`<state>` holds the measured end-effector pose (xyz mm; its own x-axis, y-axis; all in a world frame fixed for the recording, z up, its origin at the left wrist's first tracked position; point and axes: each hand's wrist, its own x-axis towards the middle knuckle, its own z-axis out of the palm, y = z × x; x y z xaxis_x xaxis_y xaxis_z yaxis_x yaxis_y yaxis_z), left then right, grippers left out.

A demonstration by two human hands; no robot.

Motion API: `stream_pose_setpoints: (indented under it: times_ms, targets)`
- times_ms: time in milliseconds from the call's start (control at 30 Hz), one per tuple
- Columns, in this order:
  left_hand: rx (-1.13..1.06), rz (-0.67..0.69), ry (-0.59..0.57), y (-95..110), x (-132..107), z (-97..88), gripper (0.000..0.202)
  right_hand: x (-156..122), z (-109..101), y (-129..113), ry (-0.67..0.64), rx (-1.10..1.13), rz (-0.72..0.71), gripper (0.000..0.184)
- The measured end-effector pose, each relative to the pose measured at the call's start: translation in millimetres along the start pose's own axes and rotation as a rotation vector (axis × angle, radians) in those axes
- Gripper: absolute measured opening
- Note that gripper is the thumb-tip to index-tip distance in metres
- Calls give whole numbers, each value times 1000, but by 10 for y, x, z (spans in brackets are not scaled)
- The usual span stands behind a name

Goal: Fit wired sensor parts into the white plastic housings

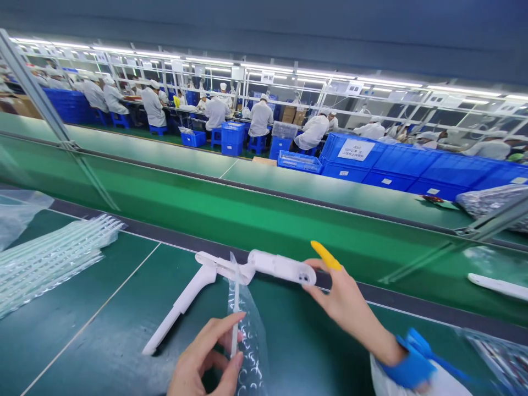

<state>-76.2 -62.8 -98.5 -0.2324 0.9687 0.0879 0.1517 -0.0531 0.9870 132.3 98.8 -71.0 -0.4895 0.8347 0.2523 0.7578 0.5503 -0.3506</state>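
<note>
My left hand [214, 355] pinches a thin white strip [236, 308] between thumb and fingers. A clear bubble-wrap sleeve [251, 341] hangs around or just beside the strip; I cannot tell which. My right hand [336, 286], with a yellow finger cot [325, 255] on one finger, has thumb and fingertips at the rounded end of a white plastic housing [280, 267]. Dark holes show in that end. More white plastic pieces adjoin it: a flat elongated one [220, 265] and a long angled one [183, 301]. Whether they are joined is unclear.
Clear-wrapped strips [58, 258] lie in a pile on the left of the green table [119, 319]. A raised green barrier [206, 190] runs behind. Another white part [497, 286] and bagged items [503, 352] are at right. Blue crates [371, 157] and seated workers [260, 118] are beyond.
</note>
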Motion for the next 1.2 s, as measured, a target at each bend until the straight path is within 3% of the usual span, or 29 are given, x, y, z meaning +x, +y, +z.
stream_pose_setpoints:
  times_ms: [67, 167, 267, 367, 433, 467, 533, 633, 700, 800, 900, 967, 1067, 1200]
  targets:
    - [-118, -78, 12, -17, 0, -3, 34, 276, 81, 86, 12, -101, 110, 18]
    - [-284, -178, 79, -23, 10, -3, 41, 607, 174, 229, 37, -157, 157, 12]
    - [-375, -227, 91, -15, 26, -3, 57, 708, 208, 275, 66, -178, 160, 13]
    - [-430, -209, 83, -7, 39, 3, 74, 529, 180, 70, 160, -130, 109, 24]
    - [-462, -207, 113, 1, 47, 14, 84, 287, 148, -212, 227, 67, -60, 16]
    - [-477, -219, 128, 6, 51, 21, 87, 151, 137, -373, 212, 228, -203, 9]
    - [-495, -248, 149, 18, 62, 34, 88, -107, 137, -677, 141, 360, -359, 9]
    - [-499, -290, 160, 37, 75, 42, 81, -362, 201, -949, 116, 362, -412, 11]
    - [-499, -295, 183, 49, 78, 40, 75, -428, 271, -986, 118, 351, -338, 8]
    - [-495, -285, 220, 63, 77, 35, 71, -420, 365, -943, 157, 389, -84, 15]
    - [-511, -284, 212, 73, 72, 28, 64, -361, 414, -915, -17, 658, 146, 13]
    - [-506, -313, 157, 79, 67, 23, 47, -325, 426, -916, -140, 856, 228, 8]
    - [-466, -368, 68, 81, 61, 16, 26, -307, 431, -918, -138, 951, 259, 8]
    - [-447, -388, 74, 73, 69, 20, 29, -368, 407, -945, 130, 609, 119, 10]
